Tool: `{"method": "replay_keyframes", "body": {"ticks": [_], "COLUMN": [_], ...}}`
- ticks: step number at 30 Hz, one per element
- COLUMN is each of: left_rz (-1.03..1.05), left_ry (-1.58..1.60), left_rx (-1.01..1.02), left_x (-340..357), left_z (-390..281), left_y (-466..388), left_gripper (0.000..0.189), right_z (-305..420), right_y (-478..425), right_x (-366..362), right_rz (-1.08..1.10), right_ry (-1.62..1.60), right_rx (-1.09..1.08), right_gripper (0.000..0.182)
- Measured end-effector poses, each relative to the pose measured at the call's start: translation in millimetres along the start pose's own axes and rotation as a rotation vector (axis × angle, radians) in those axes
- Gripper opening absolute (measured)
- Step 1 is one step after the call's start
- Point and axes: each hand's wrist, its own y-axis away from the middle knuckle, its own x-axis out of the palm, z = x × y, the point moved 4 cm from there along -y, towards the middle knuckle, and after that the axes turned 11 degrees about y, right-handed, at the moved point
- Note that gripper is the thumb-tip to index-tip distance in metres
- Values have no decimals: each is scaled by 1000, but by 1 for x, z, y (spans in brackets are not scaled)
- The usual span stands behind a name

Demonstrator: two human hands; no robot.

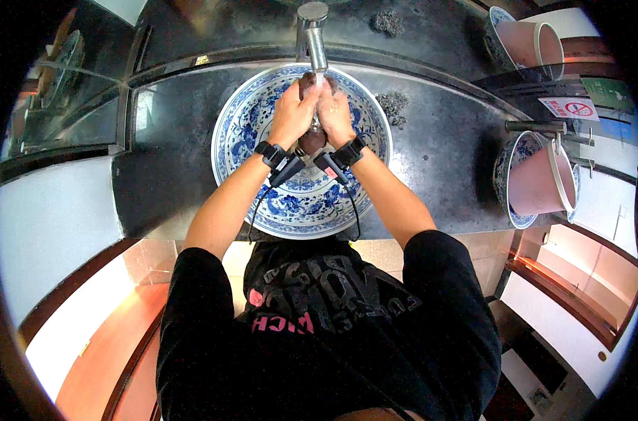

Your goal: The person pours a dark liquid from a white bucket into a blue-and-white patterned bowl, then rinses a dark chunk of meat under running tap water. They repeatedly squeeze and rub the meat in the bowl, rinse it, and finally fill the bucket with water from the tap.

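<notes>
A blue-and-white patterned ceramic basin (298,214) sits on the dark counter in front of me. Above its far rim is a metal faucet (316,50), with water running onto my hands. My left hand (296,113) and my right hand (334,109) meet under the stream, holding a wet dark brown object (312,139) between them. Its rounded end shows below the palms and more dark brown shows beyond the fingers; what it is I cannot tell. Each wrist wears a black strap with a small device and cable.
A clump of what looks like steel wool (392,105) lies right of the basin. At the far right, a pink bucket (540,179) stands tilted in a second patterned basin (519,142) beside another faucet (534,126). A mirror (429,31) rises behind the counter (440,173).
</notes>
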Motion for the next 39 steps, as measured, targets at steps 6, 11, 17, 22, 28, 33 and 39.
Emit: {"method": "replay_keyframes", "body": {"ticks": [6, 11, 17, 22, 28, 33, 39], "left_rz": [88, 37, 53, 110, 143, 121, -54], "left_ry": [-302, -258, -27, -20, 189, 659, 107], "left_rx": [396, 378, 54, 182, -121, -427, -79], "left_x": [-12, -11, -7, -1, -9, -5, -6], "left_z": [-44, -34, -20, -8, 10, 6, 10], "left_y": [37, 42, 12, -5, -15, -14, -18], "left_gripper": [75, 65, 46, 36, 31, 41, 46], "right_z": [9, 4, 26, 17, 7, 33, 13], "right_y": [19, 28, 23, 3, -9, 23, 10], "right_x": [-7, 0, -6, -12, -18, -23, -7], "right_rz": [108, 398, 194, 157, 158, -23, -20], "right_ry": [-678, -658, -482, -432, -82, -43, -152], "right_rx": [132, 215, 49, 59, -107, -513, -265], "right_gripper": [35, 33, 33, 32, 39, 41, 35]}}
